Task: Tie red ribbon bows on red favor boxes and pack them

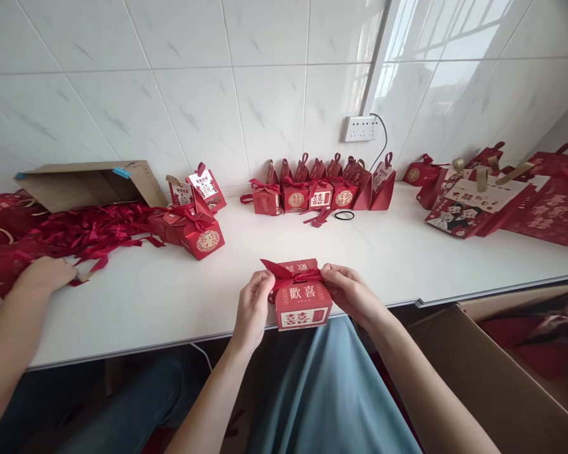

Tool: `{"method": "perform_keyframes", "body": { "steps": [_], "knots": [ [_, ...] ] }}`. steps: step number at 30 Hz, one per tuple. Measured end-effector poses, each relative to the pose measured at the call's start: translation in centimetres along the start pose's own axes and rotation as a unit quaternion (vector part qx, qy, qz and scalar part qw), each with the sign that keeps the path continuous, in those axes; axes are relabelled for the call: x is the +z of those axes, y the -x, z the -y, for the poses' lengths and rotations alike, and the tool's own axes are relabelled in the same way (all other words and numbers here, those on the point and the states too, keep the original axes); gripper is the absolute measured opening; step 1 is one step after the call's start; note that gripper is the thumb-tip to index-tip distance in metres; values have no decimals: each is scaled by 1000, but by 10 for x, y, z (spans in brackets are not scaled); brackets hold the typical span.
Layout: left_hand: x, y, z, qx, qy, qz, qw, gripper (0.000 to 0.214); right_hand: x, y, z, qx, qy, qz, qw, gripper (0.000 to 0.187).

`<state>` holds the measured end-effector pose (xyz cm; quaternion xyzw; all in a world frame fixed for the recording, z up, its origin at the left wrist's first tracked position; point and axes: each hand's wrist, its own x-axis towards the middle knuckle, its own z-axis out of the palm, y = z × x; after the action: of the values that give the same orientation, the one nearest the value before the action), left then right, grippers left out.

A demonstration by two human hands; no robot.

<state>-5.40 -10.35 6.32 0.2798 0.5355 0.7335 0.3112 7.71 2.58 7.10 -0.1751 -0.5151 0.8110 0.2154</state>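
A small red gift box (pixel 303 304) with white and gold characters sits at the front edge of the white table, partly over the edge. A red ribbon (pixel 296 275) is knotted across its top, and one pointed end sticks up at the left. My left hand (pixel 254 309) pinches the ribbon at the box's left side. On the opposite side, my right hand (pixel 353 291) grips the other part of the ribbon between thumb and fingers. Some of the ribbon is hidden behind my fingers.
At left, a co-worker's hand (pixel 52 274) rests near a ribbon pile (pixel 94 230) and an open cardboard box (pixel 88 183). Finished-looking red boxes (pixel 319 197) line the wall. A black ring (pixel 344 215) lies before them. Red gift bags (pixel 473 202) stand right, above a large carton (pixel 502 372).
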Motion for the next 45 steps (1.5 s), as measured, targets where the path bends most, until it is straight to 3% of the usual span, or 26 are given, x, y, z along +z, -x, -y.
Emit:
{"method": "perform_keyframes", "body": {
  "steps": [9,13,18,21,28,36,41,45],
  "knots": [
    [2,-1,7,-26,60,-53,996,24,-4,-5,-8,0,-64,15,998,42],
    [-14,-5,3,-30,-33,6,999,27,-13,-1,-3,-20,7,22,1000,43],
    [-29,-20,-5,-50,-127,23,990,39,-26,4,2,73,150,-46,985,58],
    [-28,-32,-6,-72,-121,62,988,37,-22,3,4,88,176,-42,979,56],
    [-23,-47,-5,-34,-105,77,991,32,-9,-1,14,-1,118,-63,991,44],
    [-21,-48,-13,4,-123,77,989,30,-14,12,20,53,297,8,953,55],
    [-14,-53,-18,33,-174,81,981,29,-13,13,18,13,252,13,968,46],
    [-8,-57,-20,-26,-147,89,985,28,-11,10,14,6,214,17,977,45]
  ]
}}
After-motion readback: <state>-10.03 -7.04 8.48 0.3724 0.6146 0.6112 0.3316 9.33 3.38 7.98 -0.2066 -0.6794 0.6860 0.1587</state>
